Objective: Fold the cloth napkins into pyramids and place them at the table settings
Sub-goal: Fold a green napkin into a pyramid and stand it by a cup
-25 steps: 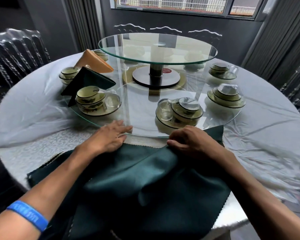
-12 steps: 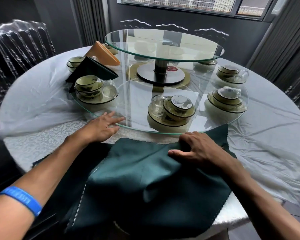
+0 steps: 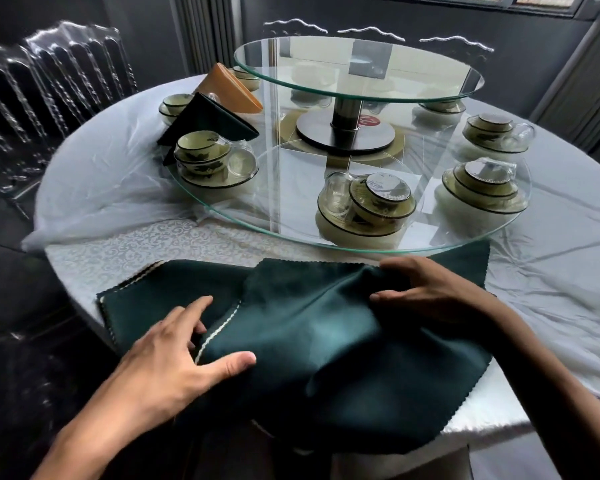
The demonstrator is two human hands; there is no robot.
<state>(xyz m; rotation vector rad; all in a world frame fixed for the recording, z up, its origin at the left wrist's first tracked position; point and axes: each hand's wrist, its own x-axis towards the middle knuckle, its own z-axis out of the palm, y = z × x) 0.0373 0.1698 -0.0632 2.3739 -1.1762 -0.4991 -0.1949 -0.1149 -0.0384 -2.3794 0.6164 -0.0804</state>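
Note:
A dark green napkin [image 3: 326,358] lies rumpled at the table's near edge, on top of another green napkin [image 3: 160,292] whose left part shows. My left hand [image 3: 174,358] rests at the top napkin's cream-stitched left edge, with the thumb on the cloth and the fingers spread over the lower napkin. My right hand [image 3: 430,292] pinches a raised fold of the top napkin near its far side. A folded green pyramid [image 3: 208,119] and an orange pyramid [image 3: 229,88] stand at settings at the far left.
A two-tier glass turntable [image 3: 291,233] fills the middle of the white-clothed round table [image 3: 101,174]. Stacked bowl-and-cup settings [image 3: 371,202] [image 3: 205,157] [image 3: 482,188] sit beneath its lower glass. Clear plastic chairs [image 3: 49,81] stand at the left.
My left hand has drawn back from the glass rim to the napkin's near left edge. My right hand has pulled the cloth's far side up into a fold.

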